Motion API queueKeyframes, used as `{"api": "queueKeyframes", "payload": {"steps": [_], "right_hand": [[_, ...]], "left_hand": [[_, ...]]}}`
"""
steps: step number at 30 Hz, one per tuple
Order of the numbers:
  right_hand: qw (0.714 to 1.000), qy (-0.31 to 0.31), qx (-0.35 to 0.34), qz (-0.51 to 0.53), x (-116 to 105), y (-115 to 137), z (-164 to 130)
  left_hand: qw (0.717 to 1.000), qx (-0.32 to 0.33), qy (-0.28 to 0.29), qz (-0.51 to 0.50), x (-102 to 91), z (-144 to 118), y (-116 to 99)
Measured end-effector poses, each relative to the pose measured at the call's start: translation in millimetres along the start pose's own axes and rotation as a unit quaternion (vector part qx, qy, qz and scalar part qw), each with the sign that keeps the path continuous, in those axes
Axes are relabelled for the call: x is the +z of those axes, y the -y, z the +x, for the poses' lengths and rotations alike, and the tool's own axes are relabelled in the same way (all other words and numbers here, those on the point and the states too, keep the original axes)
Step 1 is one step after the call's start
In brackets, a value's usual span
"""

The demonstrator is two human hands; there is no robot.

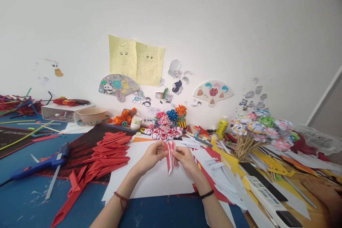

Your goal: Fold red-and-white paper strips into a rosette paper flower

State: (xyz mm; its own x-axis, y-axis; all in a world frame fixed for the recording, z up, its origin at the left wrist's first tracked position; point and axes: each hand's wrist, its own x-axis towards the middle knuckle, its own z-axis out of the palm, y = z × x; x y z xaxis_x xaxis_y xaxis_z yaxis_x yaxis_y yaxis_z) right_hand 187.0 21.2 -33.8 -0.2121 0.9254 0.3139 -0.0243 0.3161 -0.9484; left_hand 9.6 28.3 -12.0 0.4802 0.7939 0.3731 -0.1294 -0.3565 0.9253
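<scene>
You've got the red-and-white strip [170,157] pinched between both hands, held just above the white sheet [149,181] at desk centre. Left hand [151,156] is closed on its upper left edge, thumb and fingers pressed together; right hand [184,159] is closed on the right edge, a bit lower. Strip hangs roughly upright, pointed end down.

To do this fold well, I'd say: keep the two edges lined up before you crease, press from the top down, and keep the pinch near the fold line (a loose grip lets thin paper skew).

Around it: pile of folded red pieces [110,153] to the left, glue gun [42,164] further left on the blue desk [24,199]. White offcuts [216,167] just right of your right hand. Paper flowers [164,133] sit behind the strip, bouquet on sticks [256,131] well to the right.

Hard to tell: fingertips overlap the strip, so the exact fold state is hidden. Whether it's one piece or two layered, can't say. Lower right corner is dim and cut off.
</scene>
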Motion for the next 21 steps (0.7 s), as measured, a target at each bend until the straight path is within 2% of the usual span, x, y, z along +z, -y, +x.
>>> {"api": "queueKeyframes", "payload": {"steps": [4, 11, 21], "right_hand": [[1.0, 0.018, 0.01, -0.002, -0.4, 1.1, 0.0], [1.0, 0.008, 0.005, 0.005, 1.5, 1.4, 0.5], [0.999, 0.034, 0.015, 0.018, 1.0, 0.5, -0.5]], "left_hand": [[1.0, 0.001, -0.008, 0.009, -2.3, -0.7, 2.6], [1.0, -0.016, -0.015, 0.018, 0.1, 2.8, 14.5], [0.999, 0.004, -0.017, 0.051, -0.3, 1.1, 12.1]]}}
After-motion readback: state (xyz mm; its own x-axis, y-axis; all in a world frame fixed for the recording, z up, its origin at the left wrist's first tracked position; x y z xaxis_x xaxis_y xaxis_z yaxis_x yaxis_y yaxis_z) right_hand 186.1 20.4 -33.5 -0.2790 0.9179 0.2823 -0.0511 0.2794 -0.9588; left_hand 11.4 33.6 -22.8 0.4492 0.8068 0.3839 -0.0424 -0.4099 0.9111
